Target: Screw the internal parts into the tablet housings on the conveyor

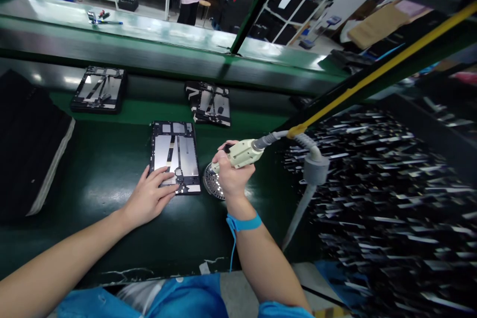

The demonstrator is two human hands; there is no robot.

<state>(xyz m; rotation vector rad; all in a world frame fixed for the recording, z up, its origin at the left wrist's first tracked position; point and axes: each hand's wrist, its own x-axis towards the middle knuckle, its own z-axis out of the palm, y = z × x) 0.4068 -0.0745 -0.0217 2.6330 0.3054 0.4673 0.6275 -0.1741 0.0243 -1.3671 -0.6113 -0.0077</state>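
Under the left hand (151,195), a coverless tablet (189,153), long axis fore-and-aft.

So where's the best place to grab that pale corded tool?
I'd probably grip the pale corded tool around its chunky body, from the near side, as the right hand does: it slants, with the cord leaving its upper end and a perforated metal disc by its lower end.

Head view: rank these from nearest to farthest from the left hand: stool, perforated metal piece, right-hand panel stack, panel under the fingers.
1. Panel: touching, partly under the left hand.
2. Perforated metal piece: just right of the panel, by the right hand.
3. Right-hand panel stack: beyond the panel, to its right.
4. Stool: farthest, in the background past the ledge.
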